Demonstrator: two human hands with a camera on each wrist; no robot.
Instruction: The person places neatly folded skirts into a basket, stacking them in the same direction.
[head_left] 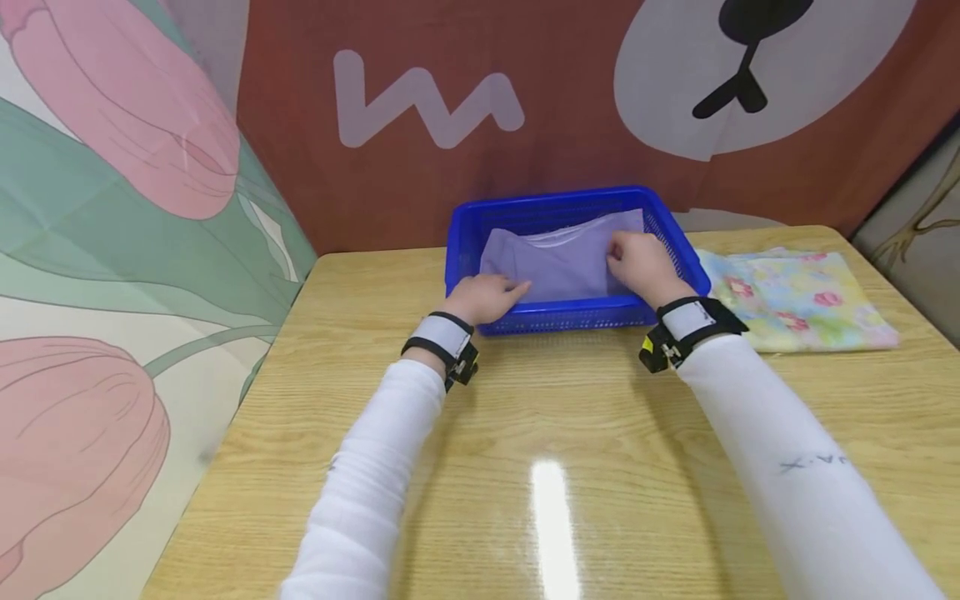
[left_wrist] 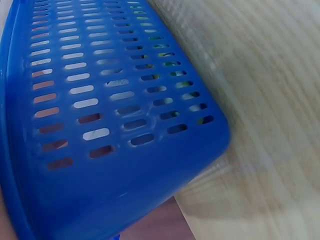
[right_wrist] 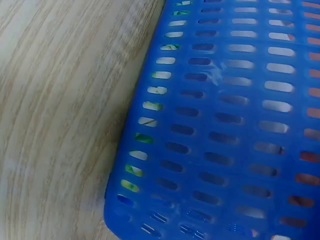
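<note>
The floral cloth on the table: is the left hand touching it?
Apart. The head view shows the left hand at the near left corner of the blue basket; the floral cloth lies beyond the basket's right side.

Just above the middle of the frame, the basket (head_left: 562,317) was smooth moulded plastic, slotted through its walls, with a glossy rim; in both wrist views its sides showed a softer sheen. The purple cloth (head_left: 558,271) inside looked thin, matt and lightly creased. At right, the floral cloth (head_left: 813,300) was soft printed fabric. The table (head_left: 495,442) had a smooth wood-grain top, glossy enough to throw back a bright streak at lower centre. The brown backdrop (head_left: 555,171) across the top looked like matt printed cloth. Both white sleeves (head_left: 375,475) were matt, wrinkled fabric, and the wrist straps (head_left: 442,335) looked like dull woven webbing.
</note>
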